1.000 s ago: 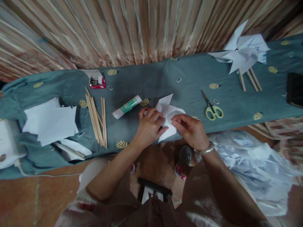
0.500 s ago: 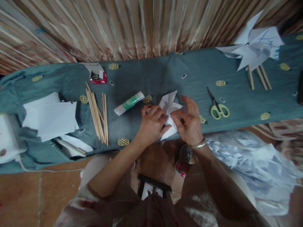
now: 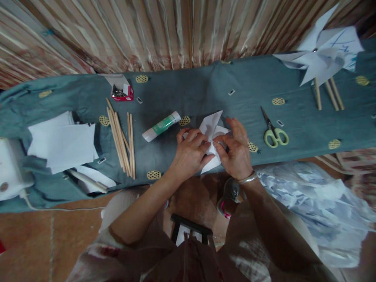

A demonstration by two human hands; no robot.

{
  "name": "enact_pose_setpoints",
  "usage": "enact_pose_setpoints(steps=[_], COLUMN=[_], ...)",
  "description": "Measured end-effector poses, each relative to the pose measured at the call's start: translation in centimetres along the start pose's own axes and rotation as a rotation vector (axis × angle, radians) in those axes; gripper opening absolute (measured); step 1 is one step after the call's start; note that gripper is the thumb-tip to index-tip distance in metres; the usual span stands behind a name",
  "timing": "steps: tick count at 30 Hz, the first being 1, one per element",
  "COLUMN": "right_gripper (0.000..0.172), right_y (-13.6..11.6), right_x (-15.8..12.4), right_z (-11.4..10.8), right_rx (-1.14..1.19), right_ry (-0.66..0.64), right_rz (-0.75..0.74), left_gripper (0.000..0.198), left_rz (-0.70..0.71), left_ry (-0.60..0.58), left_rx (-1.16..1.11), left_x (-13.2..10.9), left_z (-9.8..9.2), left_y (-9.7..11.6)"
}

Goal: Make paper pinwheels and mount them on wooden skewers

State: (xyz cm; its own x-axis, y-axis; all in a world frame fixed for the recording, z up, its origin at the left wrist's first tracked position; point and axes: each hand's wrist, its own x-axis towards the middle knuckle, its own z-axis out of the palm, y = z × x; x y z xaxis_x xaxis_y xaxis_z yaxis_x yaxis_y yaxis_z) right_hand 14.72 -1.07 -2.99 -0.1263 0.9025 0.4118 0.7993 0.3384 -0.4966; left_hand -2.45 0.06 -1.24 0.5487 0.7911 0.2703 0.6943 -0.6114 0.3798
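A white paper pinwheel (image 3: pixel 211 122) with folded blades lies at the table's near edge, between my hands. My left hand (image 3: pixel 192 150) presses its left side, fingers curled over the paper and hiding part of it. With thumb and forefinger closed together, my right hand (image 3: pixel 235 150) pinches the paper near the pinwheel's middle. The fingertips cover whatever is at the centre. A glue stick (image 3: pixel 161 126) with a green label lies to the left of my left hand. Green-handled scissors (image 3: pixel 273 131) rest to the right of my right hand.
Wooden sticks (image 3: pixel 119 145) and stacked white paper sheets (image 3: pixel 70 145) lie at the left. Behind them stands an opened red box (image 3: pixel 123 94) of small metal pieces. Several pinwheels on sticks (image 3: pixel 319 58) lie at the far right. A plastic bag of paper scraps (image 3: pixel 317 207) sits below the table's right side.
My head view has shifted slightly, so the table items appear a little displaced. Both hands keep nearly the same hold on the paper pinwheel.
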Motion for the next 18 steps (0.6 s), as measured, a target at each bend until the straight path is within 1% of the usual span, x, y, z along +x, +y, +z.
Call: enact_pose_setpoints(steps=[18], right_gripper=[0.017], right_y=[-0.26], right_x=[-0.01], right_z=[-0.29], right_rx=[0.011], right_ry=[-0.025], right_rz=[0.035], left_gripper=[0.028], left_rz=[-0.005], left_ry=[0.006], left_rx=[0.003], left_x=[-0.01], left_z=[0.06], left_y=[-0.03])
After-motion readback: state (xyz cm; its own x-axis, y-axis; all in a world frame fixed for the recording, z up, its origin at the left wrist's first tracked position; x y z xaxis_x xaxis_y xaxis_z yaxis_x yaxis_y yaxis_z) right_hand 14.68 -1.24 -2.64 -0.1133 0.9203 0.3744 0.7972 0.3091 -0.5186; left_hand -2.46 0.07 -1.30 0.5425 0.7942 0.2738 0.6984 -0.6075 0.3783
